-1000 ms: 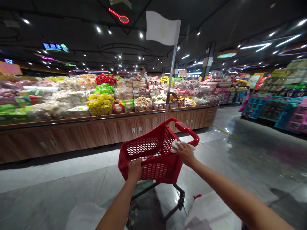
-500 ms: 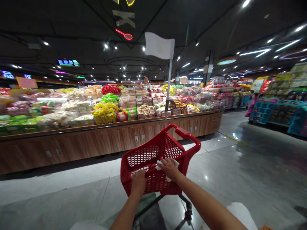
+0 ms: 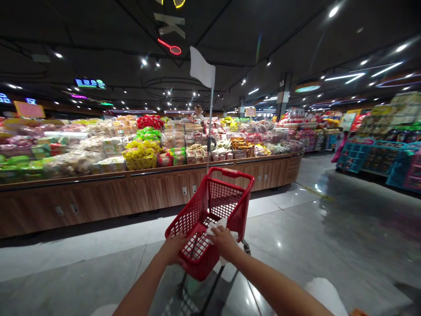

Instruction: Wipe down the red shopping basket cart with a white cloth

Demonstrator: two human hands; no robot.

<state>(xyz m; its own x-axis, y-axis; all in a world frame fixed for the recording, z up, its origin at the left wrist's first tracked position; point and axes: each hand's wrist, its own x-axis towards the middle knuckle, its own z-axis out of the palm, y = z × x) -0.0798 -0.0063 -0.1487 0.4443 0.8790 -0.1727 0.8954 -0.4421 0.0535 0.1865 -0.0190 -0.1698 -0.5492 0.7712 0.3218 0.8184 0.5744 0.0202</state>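
A small red plastic shopping cart (image 3: 226, 197) stands on the grey tiled floor in front of me, a white flag (image 3: 201, 70) on a thin pole rising from it. My left hand (image 3: 173, 249) grips the near left rim of the cart's basket. My right hand (image 3: 224, 240) presses a white cloth (image 3: 214, 226) against the near rim, fingers closed over it. The cart's handle (image 3: 235, 173) is at the far side.
A long wood-fronted display counter (image 3: 131, 188) heaped with packaged snacks runs across the left and centre. A person (image 3: 198, 113) stands behind it. Blue crates and shelves (image 3: 375, 156) line the right. Glossy floor (image 3: 329, 228) stretches right of the cart.
The cart has turned so its near end faces me. My right hand with the cloth slid from the handle side along the rim to the near edge.
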